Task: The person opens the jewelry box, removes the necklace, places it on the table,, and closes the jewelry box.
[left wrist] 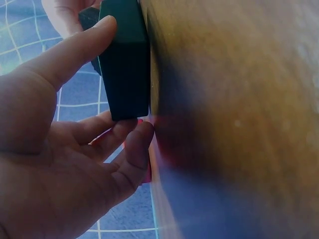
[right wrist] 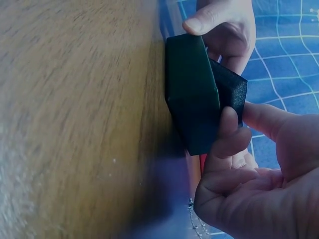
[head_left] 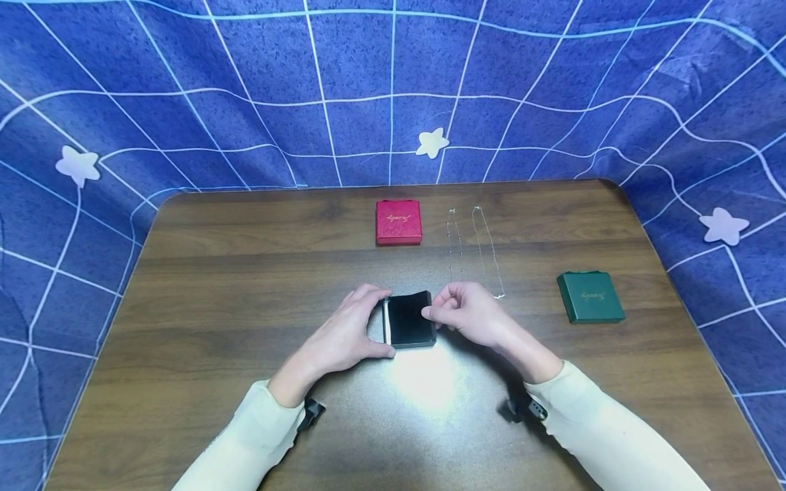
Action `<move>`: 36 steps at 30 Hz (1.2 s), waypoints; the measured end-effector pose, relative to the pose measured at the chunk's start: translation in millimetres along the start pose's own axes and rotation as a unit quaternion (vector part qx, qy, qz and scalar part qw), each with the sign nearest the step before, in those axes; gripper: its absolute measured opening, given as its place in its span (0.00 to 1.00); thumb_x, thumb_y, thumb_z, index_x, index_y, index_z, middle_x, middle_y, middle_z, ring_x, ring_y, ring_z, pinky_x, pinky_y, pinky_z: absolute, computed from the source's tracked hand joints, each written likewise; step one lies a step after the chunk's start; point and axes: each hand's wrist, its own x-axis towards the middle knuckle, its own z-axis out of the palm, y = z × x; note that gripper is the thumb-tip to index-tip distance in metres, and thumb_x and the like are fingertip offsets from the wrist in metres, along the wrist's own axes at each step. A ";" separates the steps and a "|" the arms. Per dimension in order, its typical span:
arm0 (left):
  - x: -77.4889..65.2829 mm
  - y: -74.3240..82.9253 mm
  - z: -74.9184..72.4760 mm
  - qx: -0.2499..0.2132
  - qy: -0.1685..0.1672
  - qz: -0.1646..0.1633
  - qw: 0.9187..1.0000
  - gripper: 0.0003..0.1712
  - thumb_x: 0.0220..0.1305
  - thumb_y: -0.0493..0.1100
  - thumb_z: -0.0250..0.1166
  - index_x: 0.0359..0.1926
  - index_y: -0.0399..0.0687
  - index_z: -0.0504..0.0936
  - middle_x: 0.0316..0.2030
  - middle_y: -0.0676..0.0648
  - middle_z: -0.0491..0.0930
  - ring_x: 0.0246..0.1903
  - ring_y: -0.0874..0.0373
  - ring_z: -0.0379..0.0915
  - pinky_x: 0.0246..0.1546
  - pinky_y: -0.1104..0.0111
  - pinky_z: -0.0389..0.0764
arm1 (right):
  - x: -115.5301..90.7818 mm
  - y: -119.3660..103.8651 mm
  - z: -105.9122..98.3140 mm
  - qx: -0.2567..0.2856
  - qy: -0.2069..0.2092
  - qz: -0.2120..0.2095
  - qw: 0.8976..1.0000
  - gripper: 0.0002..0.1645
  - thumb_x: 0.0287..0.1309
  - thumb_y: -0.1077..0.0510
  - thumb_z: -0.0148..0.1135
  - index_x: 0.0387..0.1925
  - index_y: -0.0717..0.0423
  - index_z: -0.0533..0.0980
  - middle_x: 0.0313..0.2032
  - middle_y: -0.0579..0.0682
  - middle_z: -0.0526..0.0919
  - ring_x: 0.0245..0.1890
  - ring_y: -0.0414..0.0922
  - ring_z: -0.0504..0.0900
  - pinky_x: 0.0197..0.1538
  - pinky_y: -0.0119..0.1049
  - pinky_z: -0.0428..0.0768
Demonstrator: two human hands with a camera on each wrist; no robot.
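Near the middle of the table is a small green jewelry box base, its black insert pad facing up in the head view. My left hand grips the base from the left, thumb on its near side and fingers at the far side. With thumb and fingers my right hand pinches the right edge of the pad. In the right wrist view the pad stands tilted out of the base. Two thin chain necklaces, one with a small pendant, the other a fine chain, lie behind my right hand.
A red box with gold lettering sits at the back of the wooden table. To the right lies a green box or lid, also gold-lettered. A blue cloth with white lines and stars hangs behind the table.
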 end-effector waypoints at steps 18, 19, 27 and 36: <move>0.1 0.1 0.6 0.002 -0.003 -0.006 1.000 0.55 0.46 0.47 0.88 0.73 0.38 0.72 0.64 0.45 0.75 0.66 0.49 0.69 0.71 0.52 0.69 | -1.0 -4.1 4.4 -0.048 0.016 -0.040 0.998 0.11 0.64 0.54 0.75 0.37 0.55 0.81 0.25 0.49 0.86 0.25 0.43 0.80 0.31 0.35 0.75; 0.1 0.3 0.5 0.002 -0.004 -0.007 1.000 0.55 0.46 0.47 0.88 0.73 0.38 0.72 0.64 0.45 0.75 0.66 0.49 0.69 0.71 0.53 0.69 | -1.5 -4.8 4.7 -0.053 0.018 -0.042 0.998 0.11 0.64 0.53 0.75 0.37 0.55 0.82 0.25 0.49 0.87 0.25 0.43 0.80 0.32 0.35 0.75; -0.1 1.4 0.3 0.002 -0.004 -0.006 1.000 0.54 0.47 0.46 0.88 0.73 0.38 0.72 0.64 0.44 0.75 0.66 0.48 0.68 0.72 0.52 0.68 | -5.7 -7.2 6.0 -0.088 0.023 -0.059 0.994 0.11 0.62 0.54 0.77 0.37 0.54 0.82 0.24 0.45 0.86 0.25 0.42 0.81 0.34 0.36 0.76; 0.0 2.1 -0.7 0.003 -0.010 -0.011 1.000 0.55 0.47 0.47 0.87 0.74 0.38 0.71 0.65 0.43 0.74 0.67 0.48 0.68 0.72 0.52 0.67 | -7.1 -6.1 7.1 -0.129 0.025 -0.079 0.988 0.16 0.61 0.55 0.78 0.44 0.58 0.80 0.23 0.39 0.82 0.23 0.39 0.79 0.32 0.37 0.77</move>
